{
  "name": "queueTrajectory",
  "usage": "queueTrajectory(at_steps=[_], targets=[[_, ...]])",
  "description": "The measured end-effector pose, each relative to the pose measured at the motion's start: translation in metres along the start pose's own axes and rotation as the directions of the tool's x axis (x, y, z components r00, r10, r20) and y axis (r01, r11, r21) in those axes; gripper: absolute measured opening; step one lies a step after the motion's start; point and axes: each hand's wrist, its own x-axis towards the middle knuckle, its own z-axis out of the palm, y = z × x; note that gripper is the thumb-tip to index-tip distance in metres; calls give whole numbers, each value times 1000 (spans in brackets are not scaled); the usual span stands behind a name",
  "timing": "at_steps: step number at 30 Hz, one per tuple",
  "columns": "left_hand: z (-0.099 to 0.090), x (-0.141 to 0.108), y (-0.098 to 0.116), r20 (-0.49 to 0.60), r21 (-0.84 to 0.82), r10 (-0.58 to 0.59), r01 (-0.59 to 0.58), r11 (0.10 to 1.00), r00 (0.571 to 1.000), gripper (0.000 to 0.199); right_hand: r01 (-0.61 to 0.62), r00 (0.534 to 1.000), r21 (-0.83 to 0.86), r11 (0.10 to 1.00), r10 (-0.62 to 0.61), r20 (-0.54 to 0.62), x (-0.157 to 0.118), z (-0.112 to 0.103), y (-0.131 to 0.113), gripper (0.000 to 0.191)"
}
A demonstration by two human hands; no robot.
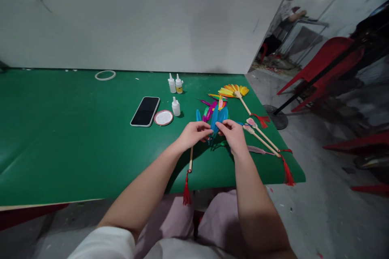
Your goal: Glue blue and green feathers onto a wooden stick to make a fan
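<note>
My left hand point(197, 132) pinches a blue feather point(214, 116) near its lower end. Close beside it, my right hand point(233, 132) grips another blue feather point(224, 113) between thumb and fingers. Below my left hand a wooden handle point(191, 161) runs toward the table's front edge, its red tassel point(186, 193) hanging over. The handle's upper end is hidden under that hand. Just behind the hands lie loose purple feathers point(209, 112) among other colours. A green feather point(220, 144) rests beneath my right hand.
A yellow-orange feather fan point(233, 90) lies at the back right, with two tasselled sticks point(264, 139) nearer. Glue bottles point(176, 107), a small white dish point(163, 117) and a phone point(145, 111) stand or lie left. A white panel point(136, 20) borders the green table point(75, 141); a person point(287, 14) sits beyond.
</note>
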Motion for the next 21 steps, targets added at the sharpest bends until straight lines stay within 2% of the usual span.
queueTrajectory(at_steps=[6, 13, 16, 18, 19, 21], targets=[[1, -1, 0, 1, 1, -2, 2, 1000, 1000, 23, -26, 999, 6, 1000, 26, -25, 0, 0, 0, 28], [1, -1, 1, 19, 14, 8, -8, 1000, 1000, 22, 17, 1000, -28, 999, -16, 17, -1, 2, 0, 27], [1, -3, 2, 35, 48, 25, -26, 999, 999, 25, 56, 997, -4, 998, -56, -57, 3, -9, -2, 28], [4, -4, 1, 6, 211, 94, -93, 973, 996, 28, 81, 975, 78, 994, -63, -211, 8, -25, -5, 28], [7, -5, 0, 6, 357, 155, -147, 923, 988, 30, 107, 950, 140, 984, -59, -308, 11, -34, -6, 28], [14, -8, -5, 88, 654, 285, -272, 706, 954, 35, 160, 899, 259, 953, -32, -438, 15, -53, -9, 31]])
